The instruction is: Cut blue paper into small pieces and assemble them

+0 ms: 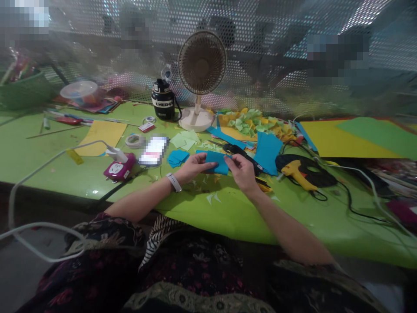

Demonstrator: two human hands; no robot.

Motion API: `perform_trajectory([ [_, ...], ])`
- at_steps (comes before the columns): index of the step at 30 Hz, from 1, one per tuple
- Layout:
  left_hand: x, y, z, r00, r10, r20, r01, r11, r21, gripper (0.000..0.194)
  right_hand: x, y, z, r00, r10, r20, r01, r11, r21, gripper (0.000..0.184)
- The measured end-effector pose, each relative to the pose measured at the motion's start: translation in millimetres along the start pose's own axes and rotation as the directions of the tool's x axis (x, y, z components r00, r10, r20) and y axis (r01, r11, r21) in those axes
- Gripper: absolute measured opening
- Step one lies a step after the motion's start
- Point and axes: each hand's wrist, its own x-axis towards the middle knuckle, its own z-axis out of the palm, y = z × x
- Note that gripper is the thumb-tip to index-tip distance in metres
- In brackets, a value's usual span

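Note:
My left hand (195,167) and my right hand (240,168) both pinch a small blue paper strip (217,163) held just above the green table (228,208). The left fingers grip its left end, the right fingers its right end. A white band sits on my left wrist. A stack of blue paper pieces (177,158) lies just left of my left hand. Black scissors (239,152) lie behind my right hand, and a larger blue sheet (267,152) rests to their right.
A yellow glue gun (298,173) with black cord lies at the right. A small fan (201,74) and black jug (163,101) stand at the back. Tape roll (134,140), pink power strip (120,168), phone (153,151), yellow sheets and green paper scraps (252,122) lie around.

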Motion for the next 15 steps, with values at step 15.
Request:
perform_trajectory([
  [15, -1.0, 11.9, -5.0, 0.99, -0.122, 0.078, 0.105, 0.975, 0.194, 0.038, 0.7, 0.9, -0.7, 0.999, 0.02, 0.041, -0.02, 1.0, -0.005, 0.052],
])
